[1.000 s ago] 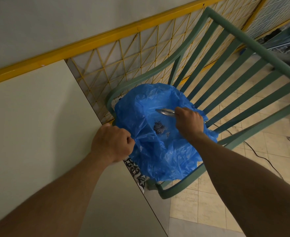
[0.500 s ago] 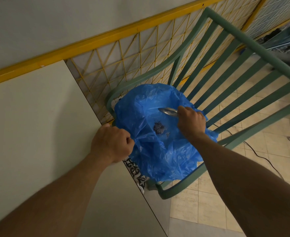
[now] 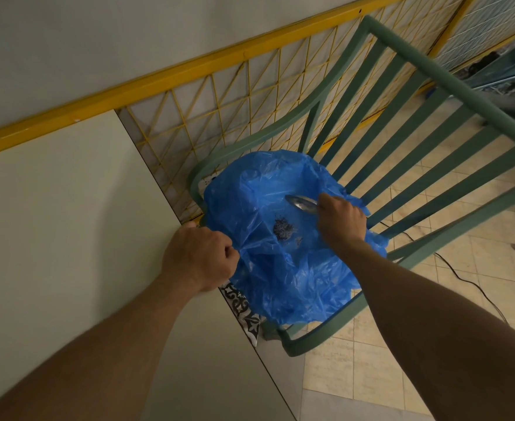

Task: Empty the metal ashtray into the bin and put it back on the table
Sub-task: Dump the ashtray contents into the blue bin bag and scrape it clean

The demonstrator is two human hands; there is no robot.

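Note:
A blue plastic bin bag (image 3: 283,268) lies spread open on the seat of a green chair. My right hand (image 3: 339,221) holds the metal ashtray (image 3: 301,203) tilted on its edge over the bag, so only its shiny rim shows. A dark heap of ash (image 3: 283,228) lies inside the bag just below the ashtray. My left hand (image 3: 200,258) is closed on the bag's near left edge, holding it open beside the table corner.
The pale table (image 3: 68,253) fills the left half of the view. The green slatted chair (image 3: 417,141) stands against a yellow wire fence (image 3: 219,95). A black cable (image 3: 462,278) runs over the tiled floor at the right.
My right hand has lifted the ashtray a little up and to the right over the bag. The left hand and the ash heap have stayed put.

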